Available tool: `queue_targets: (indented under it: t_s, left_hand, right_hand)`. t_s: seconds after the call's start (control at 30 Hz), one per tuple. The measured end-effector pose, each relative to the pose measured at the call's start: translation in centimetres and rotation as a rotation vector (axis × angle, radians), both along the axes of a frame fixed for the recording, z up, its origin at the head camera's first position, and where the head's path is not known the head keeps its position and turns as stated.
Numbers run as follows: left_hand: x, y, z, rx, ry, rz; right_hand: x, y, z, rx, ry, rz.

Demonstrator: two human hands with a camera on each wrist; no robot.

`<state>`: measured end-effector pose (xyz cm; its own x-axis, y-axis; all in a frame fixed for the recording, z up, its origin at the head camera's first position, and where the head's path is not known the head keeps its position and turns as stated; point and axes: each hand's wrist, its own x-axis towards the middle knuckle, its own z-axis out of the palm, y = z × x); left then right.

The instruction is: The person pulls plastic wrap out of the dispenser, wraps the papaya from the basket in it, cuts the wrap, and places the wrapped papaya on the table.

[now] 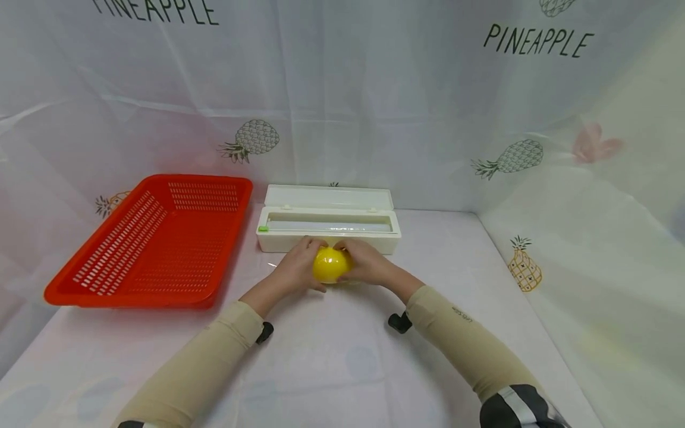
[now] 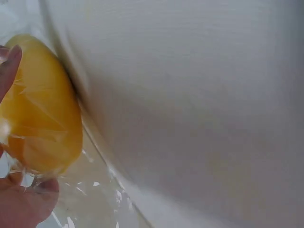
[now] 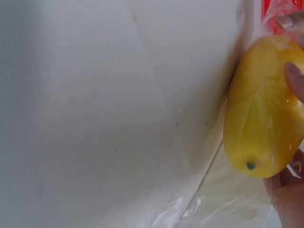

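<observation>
A red basket [image 1: 176,252] stands left of an open white box [image 1: 332,211]. With clear film [image 3: 202,211] around it, left hand [image 1: 299,264] and right hand [image 1: 366,263] curl fingers around opposite sides of the yellow fruit [image 1: 330,264], just before the box; even, gentle pressure should smooth wrinkles best.

Colours and patterns.
The fruit [image 1: 330,265] is coloured yellow, the basket [image 1: 176,238] orange-red, the box [image 1: 329,197] white, the sleeves [image 1: 471,345] tan; the whitish curtain [image 1: 374,77] is printed with pineapples [image 1: 257,137].

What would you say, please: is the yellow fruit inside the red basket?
No, the yellow fruit is between the left hand and the right hand, outside the red basket.
</observation>
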<state>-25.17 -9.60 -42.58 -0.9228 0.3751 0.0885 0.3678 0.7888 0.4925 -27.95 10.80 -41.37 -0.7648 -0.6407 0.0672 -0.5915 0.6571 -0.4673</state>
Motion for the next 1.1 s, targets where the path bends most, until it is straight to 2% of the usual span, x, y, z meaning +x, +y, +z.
queue_targets:
  t_s: [0.27, 0.5, 0.63, 0.8, 0.9, 1.1]
  left_hand:
    - [-0.3, -0.4, -0.3, 0.032, -0.007, 0.008]
    - [-0.5, -0.3, -0.4, 0.027, -0.003, 0.008]
    - [-0.7, -0.2, -0.3, 0.030, 0.005, 0.004]
    - [-0.9, -0.1, -0.3, 0.006, 0.006, -0.003]
    - [-1.0, 0.0, -0.3, 0.006, -0.011, -0.004]
    - [-1.3, 0.1, -0.1, 0.000, -0.013, -0.005]
  right_hand:
    - [-0.5, 0.1, -0.2, -0.023, -0.082, 0.014]
    - [-1.1, 0.4, -0.5, -0.118, -0.143, 0.028]
    - [-1.3, 1.1, -1.0, -0.175, -0.156, 0.065]
    - [-1.1, 2.3, -1.5, -0.172, -0.173, 0.092]
    - [-0.5, 2.8, -1.2, -0.159, -0.151, 0.050]
    - [1.3, 2.1, 0.2, -0.239, 0.006, -0.060]
